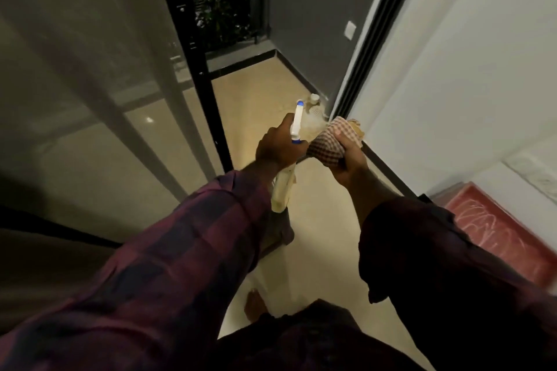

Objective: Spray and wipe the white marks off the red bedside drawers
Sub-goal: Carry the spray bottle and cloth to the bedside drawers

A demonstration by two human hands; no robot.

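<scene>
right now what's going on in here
A person is holding a spray bottle in the left hand and a bunched checked cloth in the right hand. The red drawers sit low on the right, and their white marks are not yet wiped. Neither hand is near them.

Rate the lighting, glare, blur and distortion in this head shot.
Head view: dim light, floor brightest; a glare spot on the glass panel; wide-angle distortion slants the door frame; left hand on the spray bottle and right hand on the checked cloth look slightly soft; red drawers blur at the edge.
</scene>
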